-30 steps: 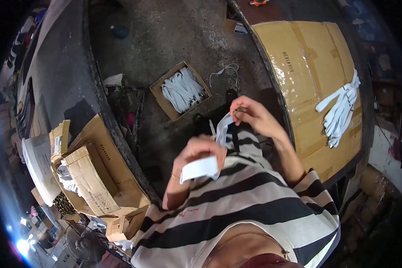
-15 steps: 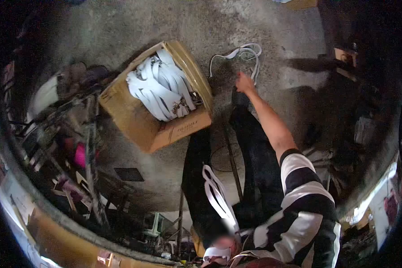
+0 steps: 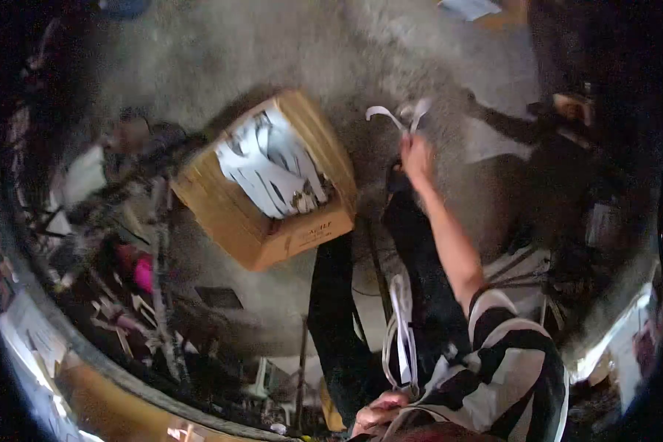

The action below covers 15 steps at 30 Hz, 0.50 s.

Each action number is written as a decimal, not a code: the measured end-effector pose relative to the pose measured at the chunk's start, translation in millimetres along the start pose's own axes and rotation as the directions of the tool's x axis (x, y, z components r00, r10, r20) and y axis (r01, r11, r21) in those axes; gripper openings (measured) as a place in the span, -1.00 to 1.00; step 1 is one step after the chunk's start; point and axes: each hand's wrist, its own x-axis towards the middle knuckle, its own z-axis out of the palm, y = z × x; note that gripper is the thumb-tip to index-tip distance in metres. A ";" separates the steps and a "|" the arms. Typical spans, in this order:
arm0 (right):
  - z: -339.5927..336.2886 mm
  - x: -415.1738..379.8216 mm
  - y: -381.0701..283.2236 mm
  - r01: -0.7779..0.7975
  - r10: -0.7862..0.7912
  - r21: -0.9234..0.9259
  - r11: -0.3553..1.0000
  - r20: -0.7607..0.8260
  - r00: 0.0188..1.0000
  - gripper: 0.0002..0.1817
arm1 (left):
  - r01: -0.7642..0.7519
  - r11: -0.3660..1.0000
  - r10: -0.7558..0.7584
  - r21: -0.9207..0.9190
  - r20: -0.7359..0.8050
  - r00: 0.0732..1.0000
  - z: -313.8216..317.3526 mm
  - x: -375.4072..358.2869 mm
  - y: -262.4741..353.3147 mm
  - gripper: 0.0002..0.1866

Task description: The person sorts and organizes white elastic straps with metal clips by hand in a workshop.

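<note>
My right hand (image 3: 418, 160) reaches out above the floor, its fingers closed on a white strap (image 3: 382, 113). Two ends of this strap stick out beyond the fingers, slightly blurred. Low in the view, close to my body, my left hand (image 3: 381, 412) is closed at the near end of a looped white strap (image 3: 401, 331). That loop extends forward over my dark trouser leg; the exact grip is partly hidden. Left of my right hand stands an open cardboard box (image 3: 225, 239) holding a heap of white straps (image 3: 269, 162).
Dark metal frames and clutter (image 3: 158, 272) line the left side, with a bright pink item (image 3: 144, 273) among them. A flat dark piece (image 3: 219, 297) lies on the concrete floor (image 3: 324, 44). White paper (image 3: 470, 9) shows at the top right.
My right hand has closed on the strap on the floor and gathered it up. The looped strap at my left hand has swung right. The whole view has shifted slightly.
</note>
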 end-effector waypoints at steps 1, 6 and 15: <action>-49.5 -25.3 -42.0 -0.128 0.124 0.048 0.991 0.084 0.989 -0.84 | -0.015 0.999 0.012 0.052 0.066 0.998 8.2 -12.1 7.9 -0.53; -320.0 -133.0 -220.7 -0.069 0.076 0.389 0.919 -0.001 0.997 -0.83 | -0.141 0.932 -0.020 0.333 0.436 0.900 77.5 -58.1 57.6 -0.53; -701.2 -205.6 -261.8 0.027 0.131 0.823 0.568 -0.123 0.984 -0.83 | -0.522 0.780 -0.067 0.344 0.877 0.476 210.5 -129.4 73.2 -0.48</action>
